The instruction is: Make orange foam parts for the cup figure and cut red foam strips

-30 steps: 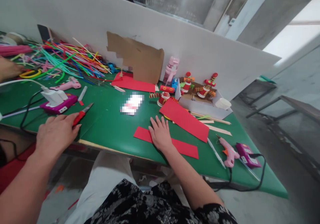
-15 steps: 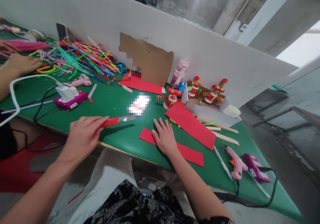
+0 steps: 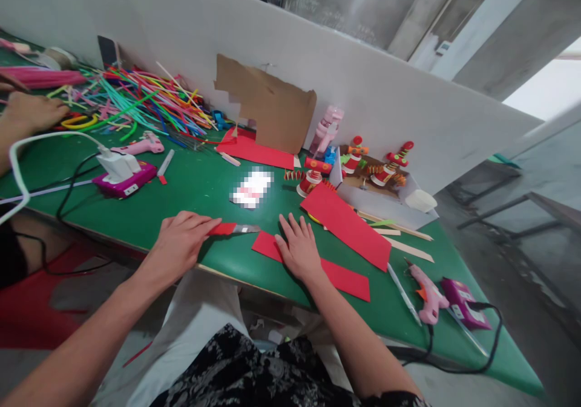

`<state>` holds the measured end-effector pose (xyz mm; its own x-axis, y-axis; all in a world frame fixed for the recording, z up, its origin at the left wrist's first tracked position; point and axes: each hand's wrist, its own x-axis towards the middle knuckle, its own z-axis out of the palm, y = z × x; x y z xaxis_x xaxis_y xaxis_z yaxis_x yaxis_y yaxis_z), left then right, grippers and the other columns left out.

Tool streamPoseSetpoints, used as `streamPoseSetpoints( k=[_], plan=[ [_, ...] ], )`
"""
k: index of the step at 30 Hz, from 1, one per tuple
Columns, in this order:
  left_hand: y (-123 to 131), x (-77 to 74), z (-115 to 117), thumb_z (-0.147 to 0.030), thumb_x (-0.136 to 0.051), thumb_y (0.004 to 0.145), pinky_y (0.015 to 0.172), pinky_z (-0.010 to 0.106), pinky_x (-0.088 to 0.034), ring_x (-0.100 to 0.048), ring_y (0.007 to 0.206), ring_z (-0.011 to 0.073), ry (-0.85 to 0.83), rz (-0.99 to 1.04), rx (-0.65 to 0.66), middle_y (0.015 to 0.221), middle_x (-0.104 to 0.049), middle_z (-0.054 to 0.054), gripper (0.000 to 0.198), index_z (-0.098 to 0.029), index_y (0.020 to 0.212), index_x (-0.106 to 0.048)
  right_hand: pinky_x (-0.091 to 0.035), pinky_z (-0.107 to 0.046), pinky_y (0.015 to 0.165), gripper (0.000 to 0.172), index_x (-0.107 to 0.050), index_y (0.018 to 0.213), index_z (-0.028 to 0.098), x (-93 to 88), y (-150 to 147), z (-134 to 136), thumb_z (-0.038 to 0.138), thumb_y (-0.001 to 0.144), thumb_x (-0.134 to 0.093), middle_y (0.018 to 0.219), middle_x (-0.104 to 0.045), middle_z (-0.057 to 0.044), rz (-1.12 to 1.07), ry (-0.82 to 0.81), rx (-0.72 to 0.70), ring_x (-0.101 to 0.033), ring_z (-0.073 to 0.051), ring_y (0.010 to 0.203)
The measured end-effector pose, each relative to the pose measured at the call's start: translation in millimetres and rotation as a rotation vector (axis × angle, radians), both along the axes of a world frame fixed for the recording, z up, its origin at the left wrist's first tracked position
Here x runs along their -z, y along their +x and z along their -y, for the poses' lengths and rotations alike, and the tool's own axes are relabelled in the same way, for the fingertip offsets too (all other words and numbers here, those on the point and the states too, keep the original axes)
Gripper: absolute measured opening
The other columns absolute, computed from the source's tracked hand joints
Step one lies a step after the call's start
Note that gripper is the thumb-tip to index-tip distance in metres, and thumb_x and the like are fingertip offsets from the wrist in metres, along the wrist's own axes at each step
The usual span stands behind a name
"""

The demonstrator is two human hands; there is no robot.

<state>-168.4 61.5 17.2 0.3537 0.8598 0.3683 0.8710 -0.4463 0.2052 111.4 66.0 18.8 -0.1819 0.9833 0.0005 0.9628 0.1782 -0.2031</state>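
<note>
A red-handled utility knife (image 3: 224, 229) is gripped in my left hand (image 3: 179, 244), its metal blade pointing right. The blade tip is close to the left end of a red paper strip (image 3: 347, 280) on the green tabletop. Across that strip my right hand (image 3: 299, 247) lies flat, fingers spread, covering its middle part. A wider red paper piece (image 3: 347, 225) lies just beyond my right hand. Behind the hands is a pixelated white and pink item (image 3: 252, 187) that I cannot make out.
Several small red figures, one a figure (image 3: 311, 183), stand near a shallow white box (image 3: 385, 204). A pink glue gun (image 3: 429, 295) lies at right. Colourful pipe cleaners (image 3: 149, 101) are heaped at left, near another person's hand (image 3: 34, 112). Torn cardboard (image 3: 267, 104) leans on the partition.
My left hand has moved right with the utility knife, bringing the blade close to the red strip's left end. My right hand has stayed flat on the strip.
</note>
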Motion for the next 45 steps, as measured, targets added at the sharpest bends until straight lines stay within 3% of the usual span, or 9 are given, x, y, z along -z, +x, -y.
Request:
streamPoseSetpoints(
  k=[15,31,45],
  plan=[
    [-1,-4.7,3,-0.021,-0.034,0.093,0.083,0.043,-0.042,-0.054,0.106,0.0289,-0.046,0.037,-0.033,0.118,-0.071,0.011,0.046,-0.023,0.125,-0.068,-0.020,-0.050,0.122,0.057,-0.031,0.157,0.028,0.1,1,0,0.049,0.104,-0.033,0.162,-0.032,-0.004,-0.007,0.009,-0.013,-0.022,-0.031,0.151],
    [-4,-3.8,4,-0.023,-0.034,0.097,0.083,0.039,-0.039,-0.057,0.106,0.0275,-0.039,0.040,-0.014,0.118,-0.071,0.010,0.042,-0.023,0.123,-0.067,-0.020,-0.050,0.122,0.057,-0.032,0.157,0.028,-2.5,0,1,0.047,0.104,-0.034,0.161,-0.033,-0.004,-0.005,-0.003,-0.010,-0.024,-0.031,0.151],
    [-13,7.2,6,-0.026,-0.035,0.097,0.084,0.038,-0.041,-0.057,0.104,0.0251,-0.091,0.056,0.126,0.118,-0.071,0.008,0.041,-0.027,0.123,-0.067,-0.020,-0.052,0.122,0.057,-0.034,0.155,0.031,-1.4,0,1,0.051,0.102,-0.038,0.161,-0.033,-0.004,0.003,0.000,-0.041,-0.024,-0.034,0.150]
  ],
)
